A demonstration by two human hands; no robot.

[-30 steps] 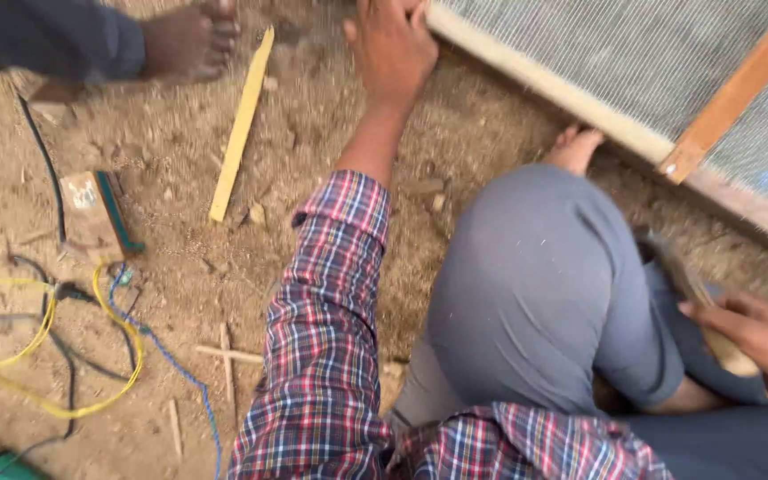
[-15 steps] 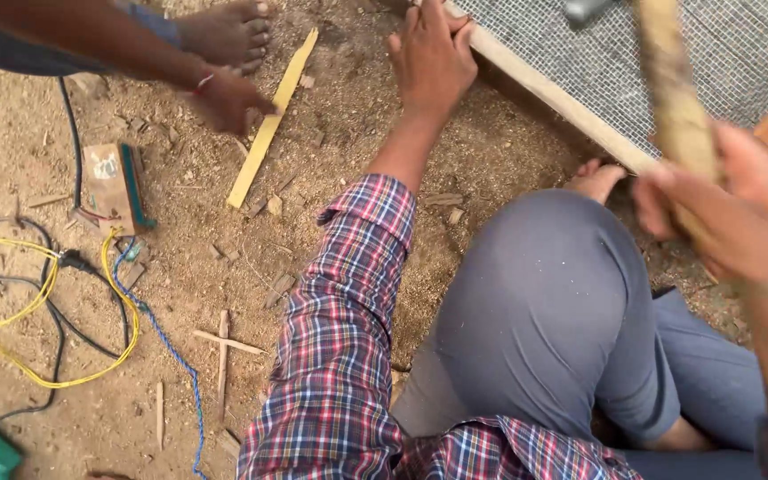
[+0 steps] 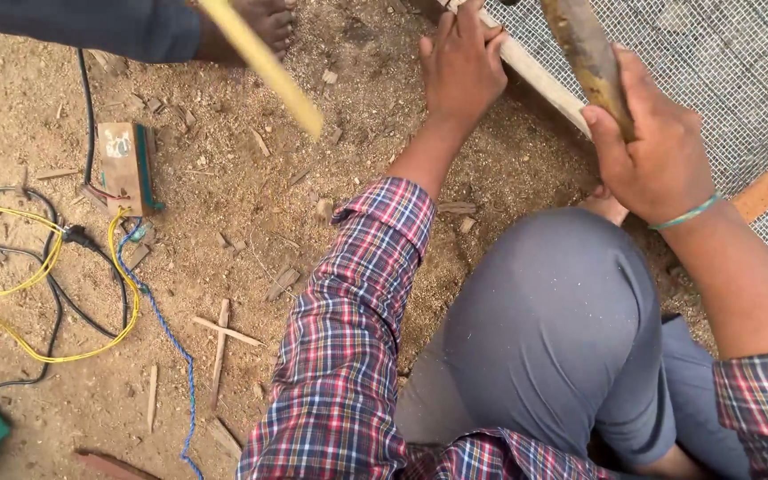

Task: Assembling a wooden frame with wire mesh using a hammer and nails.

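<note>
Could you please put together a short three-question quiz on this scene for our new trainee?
1. True or false: the left hand rests on the pale wooden frame strip at the edge of the wire mesh.
2. What does the right hand grip? A) a green box B) a brown wooden handle C) a blue cord
3. Fill in: the yellow cable lies looped on the sandy ____.

Key
1. True.
2. B; the tool's head is out of view.
3. Ground, strewn with wood chips.
</note>
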